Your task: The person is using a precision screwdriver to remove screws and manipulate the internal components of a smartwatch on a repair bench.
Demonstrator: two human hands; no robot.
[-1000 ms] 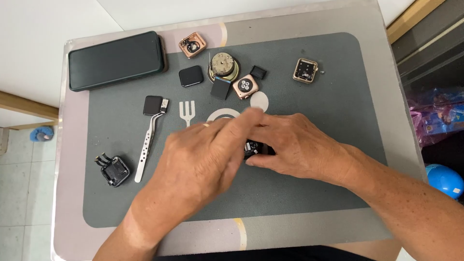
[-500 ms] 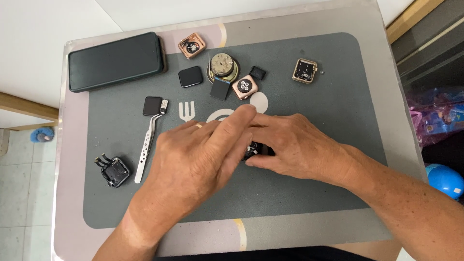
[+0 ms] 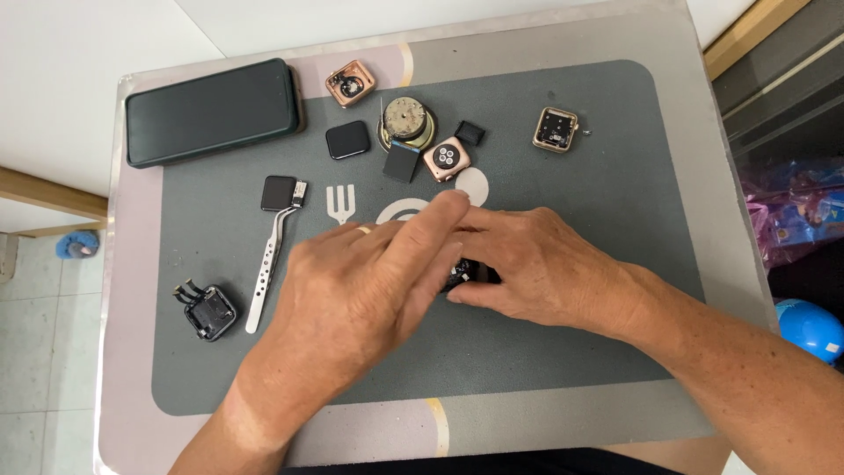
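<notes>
Landmark for all positions: the dark grey rubber work mat (image 3: 563, 352), which lies on a pale grey tabletop (image 3: 563, 422).

Nearest the camera, both forearms enter over the mat's near edge. The left hand (image 3: 352, 299), with a gold ring on one finger, and the right hand (image 3: 536, 268) meet at the mat's centre, fingers overlapping. Between them sits a small black component with pale markings (image 3: 464, 273); the right hand's fingers pinch it from the side and the left hand's fingers lie over it. Most of it is covered, so its kind cannot be told.

Toward the mat's near-left corner lies a small black square module with short ribbon tails (image 3: 209, 311). Just beyond it, slim steel tweezers with a perforated handle (image 3: 268, 268) run toward the far edge, the tips beside a black square display panel (image 3: 280, 193).

Past the hands, in the mat's far middle: a rose-gold watch case lying back-up (image 3: 446, 158), a flat black rectangular piece (image 3: 401, 162), a round brass-coloured movement (image 3: 405, 118), a black rounded-square screen (image 3: 347, 139) and a small black square part (image 3: 469, 133).

Far right on the mat stands an open gold-coloured watch case (image 3: 556, 128). At the far-left corner, a second open rose-gold case (image 3: 350, 84) and a dark green phone lying face-up (image 3: 211, 112), partly off the mat.
</notes>
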